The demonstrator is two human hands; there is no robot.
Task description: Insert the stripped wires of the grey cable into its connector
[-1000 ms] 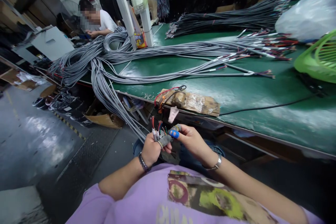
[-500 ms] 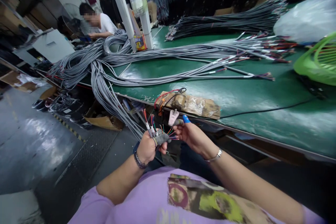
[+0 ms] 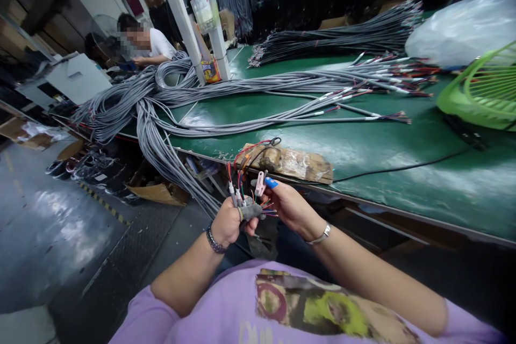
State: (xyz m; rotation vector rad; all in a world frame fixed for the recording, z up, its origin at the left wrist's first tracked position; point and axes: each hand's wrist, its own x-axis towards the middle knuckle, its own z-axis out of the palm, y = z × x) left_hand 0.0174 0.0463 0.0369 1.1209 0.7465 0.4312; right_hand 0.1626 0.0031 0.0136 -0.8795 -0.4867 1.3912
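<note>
Cable ends (image 3: pixel 233 196) sit bunched in the curled grip of left hand (image 3: pixel 227 223), just off near edge of table (image 3: pixel 387 158); right hand (image 3: pixel 296 208) pinches pink clip (image 3: pixel 260 184) beside them.

Showing nothing that can be read for certain. Bearing small lettering on the yellow-and-orange packet (image 3: pixel 210 70) at the white posts (image 3: pixel 180 16), too blurred to spell out. Carrying pale letters (image 3: pixel 255 333) low on the purple shirt (image 3: pixel 193 309), cut off by the lower edge and likewise illegible.
</note>
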